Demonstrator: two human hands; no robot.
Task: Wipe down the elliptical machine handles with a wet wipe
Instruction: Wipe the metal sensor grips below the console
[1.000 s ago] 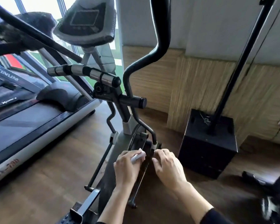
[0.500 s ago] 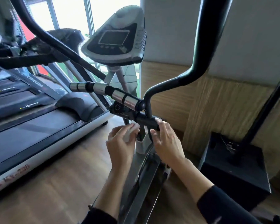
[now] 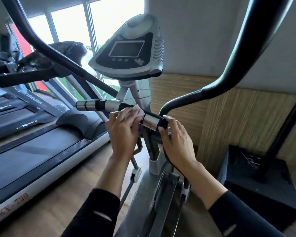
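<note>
Two holds: left fingers (image 3: 125, 118) curl the wipe (image 3: 137, 111) round the handlebar (image 3: 151, 121); right fingers (image 3: 170, 120) clasp its end.

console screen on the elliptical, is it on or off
Looks off: the console screen is a flat dark grey, with no digits or glow showing.

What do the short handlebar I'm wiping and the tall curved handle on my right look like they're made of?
Short handlebar: bright bands look like polished metal, mirroring light; black sections look like matte rubber or foam, unclear which. Tall curved handle: black, dull sheen, a thicker sleeve stepping up from a thinner bar, probably a rubber or foam grip over metal tube.
</note>
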